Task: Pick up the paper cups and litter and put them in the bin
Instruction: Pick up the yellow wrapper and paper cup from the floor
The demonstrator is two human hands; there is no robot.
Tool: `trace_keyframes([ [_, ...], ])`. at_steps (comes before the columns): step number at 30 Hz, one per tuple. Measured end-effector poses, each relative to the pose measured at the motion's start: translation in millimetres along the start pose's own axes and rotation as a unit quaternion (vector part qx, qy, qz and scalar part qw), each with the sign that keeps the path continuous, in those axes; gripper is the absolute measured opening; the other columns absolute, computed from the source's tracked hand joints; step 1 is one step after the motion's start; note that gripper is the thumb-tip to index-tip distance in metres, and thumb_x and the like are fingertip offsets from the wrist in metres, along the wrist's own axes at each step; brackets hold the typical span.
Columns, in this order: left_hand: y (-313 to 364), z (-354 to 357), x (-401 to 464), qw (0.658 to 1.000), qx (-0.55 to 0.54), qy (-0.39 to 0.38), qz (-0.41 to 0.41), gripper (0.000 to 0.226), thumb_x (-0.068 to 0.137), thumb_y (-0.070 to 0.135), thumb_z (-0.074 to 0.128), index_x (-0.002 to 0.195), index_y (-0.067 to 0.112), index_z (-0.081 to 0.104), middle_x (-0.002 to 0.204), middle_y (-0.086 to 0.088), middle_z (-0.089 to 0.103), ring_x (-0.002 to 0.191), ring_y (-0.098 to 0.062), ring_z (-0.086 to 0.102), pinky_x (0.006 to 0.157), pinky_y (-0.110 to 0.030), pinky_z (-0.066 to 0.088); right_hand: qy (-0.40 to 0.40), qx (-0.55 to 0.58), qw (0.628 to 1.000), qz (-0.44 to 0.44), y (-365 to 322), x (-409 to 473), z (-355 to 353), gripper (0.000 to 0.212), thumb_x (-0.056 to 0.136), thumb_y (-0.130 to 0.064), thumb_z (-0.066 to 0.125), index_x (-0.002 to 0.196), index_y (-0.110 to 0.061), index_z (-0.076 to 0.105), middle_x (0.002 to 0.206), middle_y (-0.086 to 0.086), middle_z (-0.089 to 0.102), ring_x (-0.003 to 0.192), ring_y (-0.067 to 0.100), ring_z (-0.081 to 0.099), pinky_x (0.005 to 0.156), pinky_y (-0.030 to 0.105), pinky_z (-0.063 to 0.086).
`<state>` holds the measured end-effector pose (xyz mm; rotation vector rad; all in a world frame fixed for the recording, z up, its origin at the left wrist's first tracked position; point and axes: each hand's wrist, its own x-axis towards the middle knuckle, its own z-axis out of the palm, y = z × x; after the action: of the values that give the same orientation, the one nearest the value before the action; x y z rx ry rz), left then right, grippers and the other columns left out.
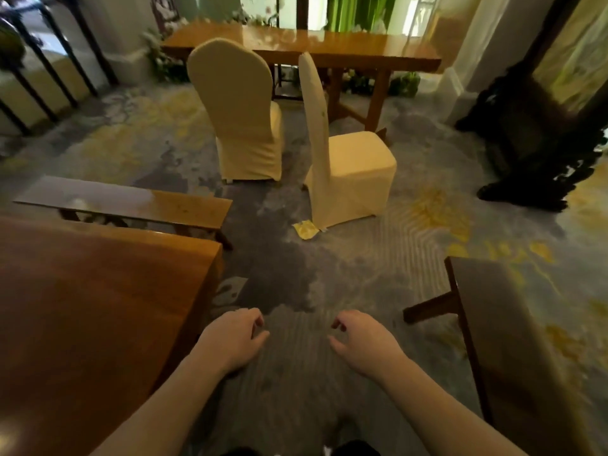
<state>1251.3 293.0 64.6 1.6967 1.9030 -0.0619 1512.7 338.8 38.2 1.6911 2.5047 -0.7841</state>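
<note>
A crumpled yellow wrapper [305,230] lies on the carpet by the foot of the nearer covered chair [352,172]. My left hand [233,340] and my right hand [365,340] hang low in front of me, well short of the wrapper. Both hold nothing, with the fingers loosely curled and apart. No paper cup and no bin shows in this view.
A wooden table [98,307] fills the left foreground, with a bench [131,202] beyond it. Another bench [513,324] stands at the right. A second covered chair [243,120] and a long table [312,47] stand further back. Dark carved furniture [539,153] sits far right.
</note>
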Motion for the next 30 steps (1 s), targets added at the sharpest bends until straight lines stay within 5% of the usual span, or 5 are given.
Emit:
trace_keyframes([
  [7, 29, -62, 144, 0.998, -0.005, 0.038, -0.056, 0.028, 0.090, 0.049, 0.060, 0.115, 0.036, 0.058, 0.110, 0.012, 0.062, 0.094, -0.009, 0.059, 0.084, -0.032, 0.054, -0.086, -0.063, 0.992, -0.066, 34, 166, -83, 0.032, 0.087, -0.050, 0.055, 0.110, -0.028, 0.061, 0.106, -0.003, 0.062, 0.101, 0.020, 0.060, 0.079, 0.036, 0.050],
  [11, 10, -84, 244, 0.994, -0.016, 0.055, -0.089, 0.028, 0.086, 0.052, 0.062, 0.109, 0.037, 0.057, 0.093, 0.016, 0.053, 0.085, -0.007, 0.055, 0.075, -0.030, 0.052, -0.123, -0.087, 0.985, -0.082, 42, 274, -103, 0.030, 0.087, -0.051, 0.055, 0.107, -0.028, 0.061, 0.106, -0.003, 0.063, 0.101, 0.020, 0.060, 0.080, 0.036, 0.050],
  [19, -67, -133, 476, 0.995, -0.039, -0.034, -0.080, 0.030, 0.090, 0.052, 0.058, 0.112, 0.032, 0.055, 0.103, 0.009, 0.058, 0.090, -0.012, 0.055, 0.074, -0.034, 0.049, -0.194, -0.106, 0.975, -0.013, 53, 513, -106, 0.036, 0.089, -0.045, 0.056, 0.114, -0.021, 0.064, 0.113, 0.003, 0.066, 0.105, 0.024, 0.061, 0.085, 0.039, 0.052],
  [24, -123, -162, 580, 0.994, -0.042, -0.057, -0.086, 0.032, 0.092, 0.050, 0.055, 0.115, 0.027, 0.056, 0.112, 0.001, 0.060, 0.101, -0.021, 0.058, 0.082, -0.041, 0.052, -0.236, -0.074, 0.967, 0.052, 51, 649, -94, 0.027, 0.086, -0.037, 0.060, 0.100, -0.016, 0.070, 0.105, 0.008, 0.072, 0.099, 0.028, 0.066, 0.076, 0.034, 0.049],
  [30, -187, -137, 687, 0.982, -0.082, -0.037, -0.168, 0.033, 0.091, 0.051, 0.059, 0.115, 0.029, 0.056, 0.098, 0.008, 0.055, 0.084, -0.013, 0.052, 0.067, -0.032, 0.047, -0.282, -0.071, 0.951, 0.102, 69, 796, -30, 0.024, 0.084, -0.034, 0.063, 0.100, -0.017, 0.071, 0.106, 0.010, 0.073, 0.102, 0.029, 0.066, 0.082, 0.034, 0.051],
])
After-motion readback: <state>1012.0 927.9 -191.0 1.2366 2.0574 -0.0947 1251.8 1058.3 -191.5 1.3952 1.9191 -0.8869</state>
